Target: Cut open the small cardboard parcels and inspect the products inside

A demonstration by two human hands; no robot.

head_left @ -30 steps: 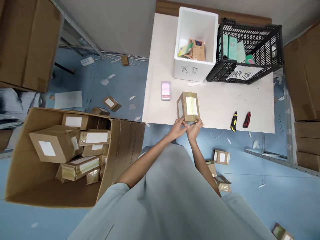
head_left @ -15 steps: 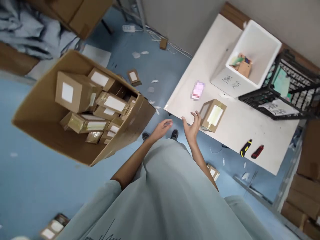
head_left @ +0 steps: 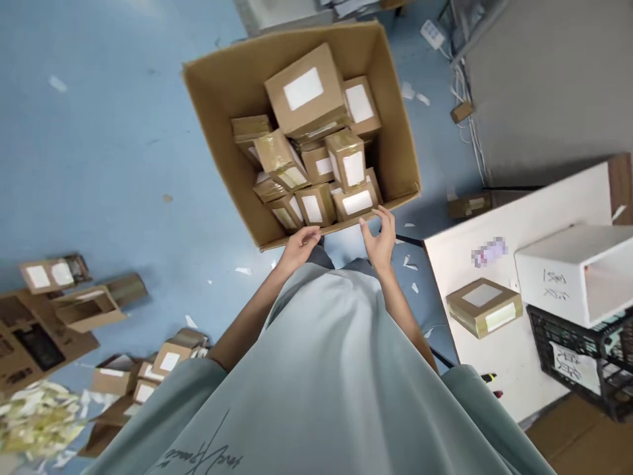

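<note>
A large open cardboard carton (head_left: 212, 125) stands on the floor in front of me. Inside lie several small taped cardboard boxes (head_left: 304, 92) with white labels. My left hand (head_left: 299, 248) is at the carton's near rim, its fingers slightly bent and their tips at the edge. Farther right along that rim, my right hand (head_left: 380, 243) has its thumb and fingers spread, fingertips at the edge. I cannot see a firm grip by either hand. On the white table to my right sits a taped box (head_left: 482, 307) with labels, apart from both hands.
The white table (head_left: 445, 260) holds a white foam bin (head_left: 548, 277), a black crate (head_left: 568, 359) and a blurred pinkish item (head_left: 489, 252). Opened small boxes (head_left: 111, 376) and a heap of scraps (head_left: 39, 415) lie at lower left. A power strip (head_left: 432, 34) lies at upper right.
My view has turned left, so the carton is now straight ahead and the table farther right. Both hands have come from beside the table to the carton's near rim.
</note>
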